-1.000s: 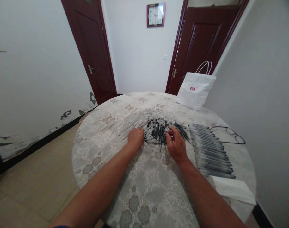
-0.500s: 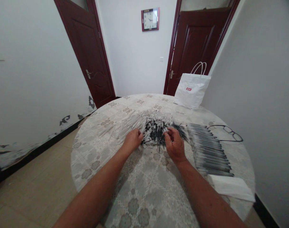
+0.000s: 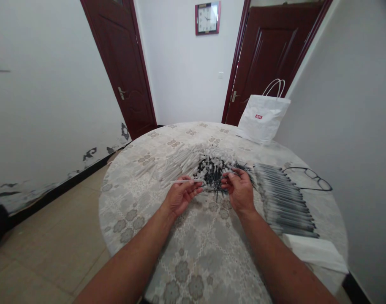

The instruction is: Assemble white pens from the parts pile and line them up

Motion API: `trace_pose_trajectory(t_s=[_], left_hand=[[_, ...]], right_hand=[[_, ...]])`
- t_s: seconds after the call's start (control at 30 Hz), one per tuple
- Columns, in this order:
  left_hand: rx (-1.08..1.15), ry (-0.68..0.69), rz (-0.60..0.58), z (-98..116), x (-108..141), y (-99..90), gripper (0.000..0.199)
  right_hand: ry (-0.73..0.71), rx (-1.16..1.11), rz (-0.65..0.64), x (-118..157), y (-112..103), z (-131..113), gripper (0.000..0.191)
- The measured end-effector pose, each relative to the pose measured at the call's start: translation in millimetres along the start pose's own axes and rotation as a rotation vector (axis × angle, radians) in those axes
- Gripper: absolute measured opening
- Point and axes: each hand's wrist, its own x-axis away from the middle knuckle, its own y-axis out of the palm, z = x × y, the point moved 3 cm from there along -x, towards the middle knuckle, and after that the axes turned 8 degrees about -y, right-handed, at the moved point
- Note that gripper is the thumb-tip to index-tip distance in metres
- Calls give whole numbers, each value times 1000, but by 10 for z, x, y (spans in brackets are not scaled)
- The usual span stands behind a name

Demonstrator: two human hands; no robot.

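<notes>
Between the thumb and fingers of my left hand (image 3: 179,197) lies a slim white pen barrel (image 3: 186,181), pointing sideways. My right hand (image 3: 240,192) pinches a thin dark pen refill (image 3: 217,180). Its left end is close to the barrel's right end; whether they touch I cannot tell. Just beyond my hands is a heap of white barrels (image 3: 182,162), with small white pieces (image 3: 221,155) and loose dark refills (image 3: 213,174) beside it. To the right of my right hand, pens with dark insides (image 3: 283,198) lie side by side in a row.
Black-framed glasses (image 3: 316,181) lie right of the row. A folded white sheet (image 3: 315,251) is at the near right edge. At the back right stands a white paper bag (image 3: 264,120). A patterned cloth (image 3: 193,253) covers the round table.
My hands were down at the heap with fingers curled. Now both are turned up, showing a white barrel in the left and a refill in the right. The view has shifted slightly.
</notes>
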Motion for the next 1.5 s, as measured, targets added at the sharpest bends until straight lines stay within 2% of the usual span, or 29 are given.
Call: trace_pose_trajectory(t_s=[0.3, 1.03, 1.3, 1.5], left_hand=[[46, -4, -21, -34, -18, -3, 26], [34, -12, -18, -16, -32, -22, 26], [85, 35, 58, -17, -87, -90, 21], [86, 5, 25, -15, -65, -63, 15]], right_hand=[[3, -24, 30, -5, 7, 8, 39], [-6, 3, 1, 22, 35, 36, 39], [-80, 182, -93, 121, 115, -13, 27], [-49, 409, -306, 267, 221, 0, 28]])
